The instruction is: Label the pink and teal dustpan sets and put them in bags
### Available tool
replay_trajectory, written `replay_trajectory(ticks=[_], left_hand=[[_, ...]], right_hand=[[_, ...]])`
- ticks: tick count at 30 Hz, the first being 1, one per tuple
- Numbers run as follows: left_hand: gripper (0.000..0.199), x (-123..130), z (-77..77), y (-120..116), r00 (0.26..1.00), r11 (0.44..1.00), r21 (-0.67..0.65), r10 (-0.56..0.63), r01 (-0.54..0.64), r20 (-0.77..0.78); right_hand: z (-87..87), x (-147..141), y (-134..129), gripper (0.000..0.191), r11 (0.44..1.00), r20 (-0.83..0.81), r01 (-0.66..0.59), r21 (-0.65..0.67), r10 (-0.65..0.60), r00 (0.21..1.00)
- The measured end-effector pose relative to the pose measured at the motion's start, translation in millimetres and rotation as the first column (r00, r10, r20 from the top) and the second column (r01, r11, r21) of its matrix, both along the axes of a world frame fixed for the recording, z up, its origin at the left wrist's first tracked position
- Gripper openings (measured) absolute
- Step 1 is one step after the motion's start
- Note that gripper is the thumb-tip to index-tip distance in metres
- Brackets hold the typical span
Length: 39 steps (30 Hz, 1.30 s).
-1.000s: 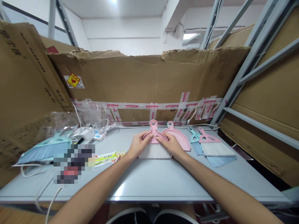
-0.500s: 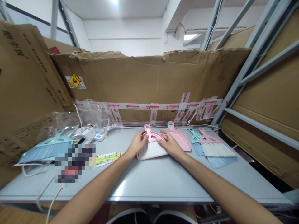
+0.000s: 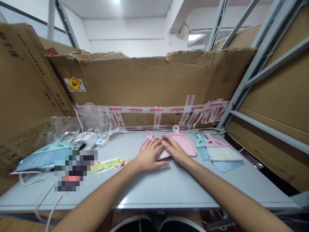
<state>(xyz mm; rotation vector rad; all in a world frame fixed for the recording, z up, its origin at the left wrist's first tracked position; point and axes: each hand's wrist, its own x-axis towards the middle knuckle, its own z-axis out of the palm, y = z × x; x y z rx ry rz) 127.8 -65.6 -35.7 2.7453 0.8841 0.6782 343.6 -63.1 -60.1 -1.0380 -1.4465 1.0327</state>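
My left hand (image 3: 151, 156) lies over a small pink dustpan-and-brush piece (image 3: 144, 145), its fingers stretched out and its thumb apart. Much of that piece is covered; its ring handle and curved pink edge show, with a pale patch under the fingers. From the other side my right hand (image 3: 175, 151) rests against the same piece, fingers extended so that the fingertips of both hands meet. Behind my right hand lies a wider pink dustpan (image 3: 184, 143), its handle towards the cardboard.
A pink brush (image 3: 219, 149) with white bristles overlaps blue brushes (image 3: 202, 146) at right. At left are a blue brush set (image 3: 47, 154), clear plastic bags (image 3: 94, 117), a white power strip (image 3: 103, 140), yellow-green packets (image 3: 108, 165) and a blurred object (image 3: 76, 170). Cardboard (image 3: 135, 80) stands behind.
My left hand has come off the handle side of the white-bristled brush and moved right and nearer, over its middle. Its fingers now meet those of my right hand.
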Motion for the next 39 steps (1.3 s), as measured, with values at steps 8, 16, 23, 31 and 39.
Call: replay_trajectory(ticks=[8, 16, 23, 31, 39], left_hand=[[0.086, -2, -12.6, 12, 0.996, 1.0, 0.026, 0.014, -0.012, -0.088], [0.077, -27, -2.7, 27, 0.978, 0.995, 0.033, 0.099, -0.095, -0.182], [0.047, -47, 11.3, 34, 0.947, 0.967, 0.014, 0.251, -0.253, -0.201], [0.028, -44, 17.6, 30, 0.879, 0.91, -0.002, 0.399, -0.414, -0.261], [0.036, -46, 14.3, 33, 0.717, 0.775, 0.073, 0.611, -0.627, -0.335]], right_hand=[[6.7, -1, -2, 0.064, 1.0, 0.008, 0.013, -0.015, -0.013, 1.0], [13.4, -3, -9, 0.067, 0.974, -0.132, -0.084, -0.211, 0.057, 0.99], [9.8, -4, -7, 0.063, 0.982, -0.123, -0.081, -0.17, 0.06, 0.991], [13.9, -5, -9, 0.069, 0.986, -0.086, -0.047, -0.162, 0.033, 0.996], [17.4, 2, -10, 0.064, 0.992, 0.021, -0.016, -0.127, 0.018, 1.0]])
